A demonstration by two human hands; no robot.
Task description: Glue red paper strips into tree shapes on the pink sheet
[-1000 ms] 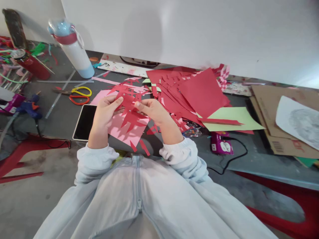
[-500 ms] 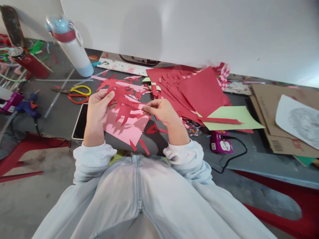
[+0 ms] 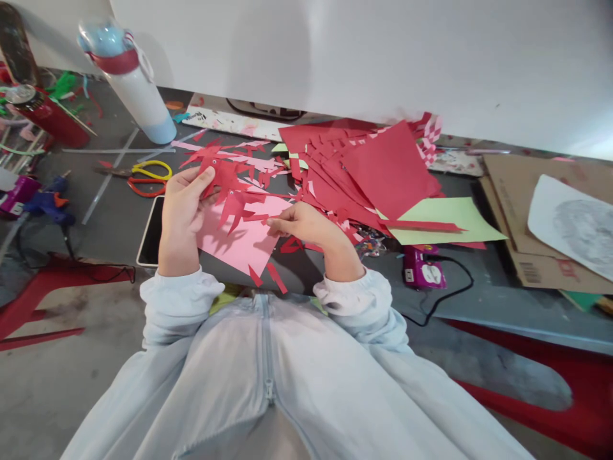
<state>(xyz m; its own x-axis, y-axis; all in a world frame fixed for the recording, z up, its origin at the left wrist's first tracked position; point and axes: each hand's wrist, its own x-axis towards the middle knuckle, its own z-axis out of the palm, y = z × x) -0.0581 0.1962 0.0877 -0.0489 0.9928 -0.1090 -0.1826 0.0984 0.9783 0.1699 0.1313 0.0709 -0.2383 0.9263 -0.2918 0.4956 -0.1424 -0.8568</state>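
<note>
My left hand [image 3: 184, 204] pinches a spiky red paper cutout [image 3: 233, 191] by its left part, thumb on top. Two small dots like eyes show on the cutout, and pointed strips stick out around it. With thumb and fingertips, my right hand [image 3: 299, 225] grips the end of one thin strip on the cutout's right side. Below it lies a pink paper sheet [image 3: 242, 252], shaded by the cutout. Loose red and pink scraps [image 3: 263, 163] are strewn just behind, partly hidden by the cutout.
Scissors [image 3: 148, 179], a phone [image 3: 152, 239] and a glue gun [image 3: 52, 204] lie to the left. A bottle [image 3: 136, 96] stands behind them. Red paper sheets [image 3: 383, 169], a pale green sheet [image 3: 445, 220], a purple box [image 3: 424, 268] with a cable and cardboard [image 3: 536, 255] are on the right.
My left hand has moved left with the cutout. My right hand shifted right, then slightly down and back left, passing from the cutout's upper edge to strips at its right side.
</note>
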